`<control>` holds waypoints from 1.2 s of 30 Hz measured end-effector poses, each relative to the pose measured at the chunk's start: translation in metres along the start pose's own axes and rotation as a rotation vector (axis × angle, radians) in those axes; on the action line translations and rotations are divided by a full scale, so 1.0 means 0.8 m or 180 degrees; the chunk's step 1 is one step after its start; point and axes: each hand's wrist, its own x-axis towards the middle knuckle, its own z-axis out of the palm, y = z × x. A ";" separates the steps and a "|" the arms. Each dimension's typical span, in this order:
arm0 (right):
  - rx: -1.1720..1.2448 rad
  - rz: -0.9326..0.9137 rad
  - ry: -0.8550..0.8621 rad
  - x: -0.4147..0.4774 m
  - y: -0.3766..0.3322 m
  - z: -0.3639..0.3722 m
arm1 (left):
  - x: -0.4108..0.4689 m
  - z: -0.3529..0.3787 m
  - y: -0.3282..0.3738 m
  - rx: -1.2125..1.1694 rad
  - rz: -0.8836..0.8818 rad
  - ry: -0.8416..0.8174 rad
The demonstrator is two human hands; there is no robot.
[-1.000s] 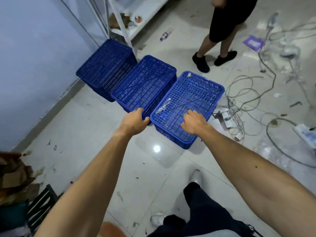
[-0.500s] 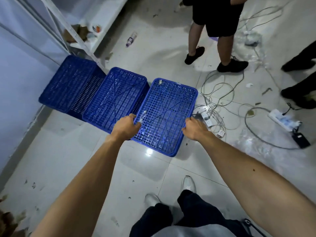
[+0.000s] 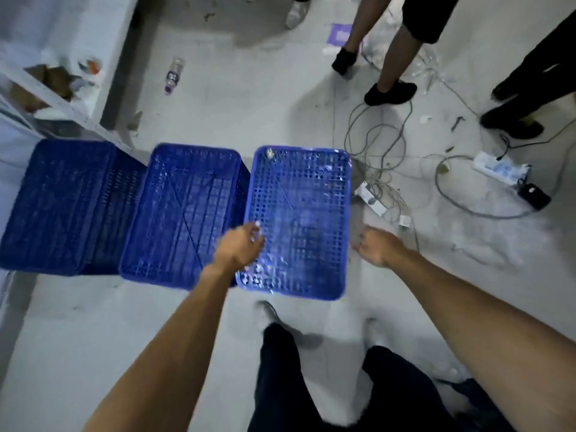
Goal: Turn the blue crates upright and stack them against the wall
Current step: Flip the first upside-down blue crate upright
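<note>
I see three blue crates in a row, bases up: rectangular plastic lattices with rounded corners. The right crate [image 3: 299, 198] sits at the centre, the middle crate [image 3: 187, 207] touches it at 9 o'clock, and the left crate [image 3: 59, 201] lies beyond, near the wall. My left hand [image 3: 238, 249] hovers over the right crate's 9 o'clock edge; blur hides whether it grips. My right hand [image 3: 378, 246] hangs loosely curled just beside the 3 o'clock edge, holding nothing. Thin tangled cables [image 3: 377, 141] sprawl at 2 o'clock on the pale glossy floor [image 3: 249, 104].
</note>
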 end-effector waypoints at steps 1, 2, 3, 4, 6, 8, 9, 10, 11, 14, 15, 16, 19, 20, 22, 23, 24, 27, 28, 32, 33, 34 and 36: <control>0.0101 0.0138 0.0029 0.018 -0.003 0.016 | 0.020 0.008 -0.020 0.0038 0.0023 -0.0083; 0.0162 0.0284 0.0022 0.033 -0.003 0.034 | 0.037 0.019 -0.038 0.0070 0.0063 -0.0185; 0.0180 0.0386 -0.0003 0.042 0.002 0.050 | 0.049 0.031 -0.049 0.0074 0.0087 -0.0260; 0.0205 0.0486 -0.0039 0.057 0.007 0.070 | 0.067 0.046 -0.064 0.0108 0.0118 -0.0321; 0.0315 0.0649 -0.0096 0.087 0.014 0.103 | 0.104 0.075 -0.089 0.0172 0.0127 -0.0402; 0.0437 0.0725 -0.0121 0.114 0.016 0.127 | 0.140 0.099 -0.105 0.0205 0.0062 -0.0437; 0.0512 0.0757 -0.0129 0.131 0.019 0.141 | 0.159 0.114 -0.112 0.0227 0.0037 -0.0450; 0.0608 0.0792 -0.0136 0.149 0.023 0.156 | 0.178 0.130 -0.119 0.0265 0.0020 -0.0451; 0.0693 0.0832 -0.0162 0.166 0.027 0.172 | 0.195 0.148 -0.126 0.0314 -0.0014 -0.0455; 0.0820 0.0951 -0.0207 0.213 0.044 0.217 | 0.236 0.200 -0.149 0.0381 -0.0207 -0.0530; 0.0867 0.1001 -0.0147 0.230 0.050 0.231 | 0.249 0.218 -0.161 0.0378 -0.0250 -0.0542; 0.0929 0.1075 -0.0054 0.245 0.055 0.242 | 0.260 0.235 -0.173 0.0347 -0.0306 -0.0531; 0.1115 0.1273 0.0401 0.286 0.068 0.266 | 0.287 0.268 -0.200 0.0118 -0.0648 -0.0440; 0.1117 0.1262 0.0600 0.298 0.072 0.273 | 0.295 0.278 -0.208 0.0080 -0.0714 -0.0392; 0.1073 0.1245 0.0875 0.323 0.078 0.279 | 0.308 0.289 -0.219 0.0217 -0.0617 -0.0237; 0.1137 0.1295 0.0884 0.332 0.083 0.280 | 0.313 0.291 -0.221 0.0324 -0.0523 -0.0156; 0.1232 0.1338 0.0846 0.341 0.085 0.281 | 0.319 0.292 -0.223 0.0403 -0.0460 -0.0078; 0.1723 0.1407 0.0757 0.366 0.092 0.280 | 0.335 0.294 -0.225 0.0496 -0.0408 -0.0034; 0.1839 0.1439 0.0713 0.372 0.092 0.278 | 0.337 0.293 -0.224 0.0463 -0.0401 -0.0018; 0.1970 0.1568 0.0629 0.383 0.092 0.270 | 0.343 0.290 -0.221 0.0315 -0.0387 0.0044; 0.1964 0.1573 0.0612 0.385 0.094 0.272 | 0.343 0.287 -0.221 0.0280 -0.0418 0.0032; 0.1942 0.1548 0.0609 0.388 0.097 0.275 | 0.344 0.285 -0.220 0.0233 -0.0444 0.0020; 0.1876 0.1511 0.0663 0.387 0.095 0.275 | 0.345 0.281 -0.217 0.0144 -0.0477 -0.0008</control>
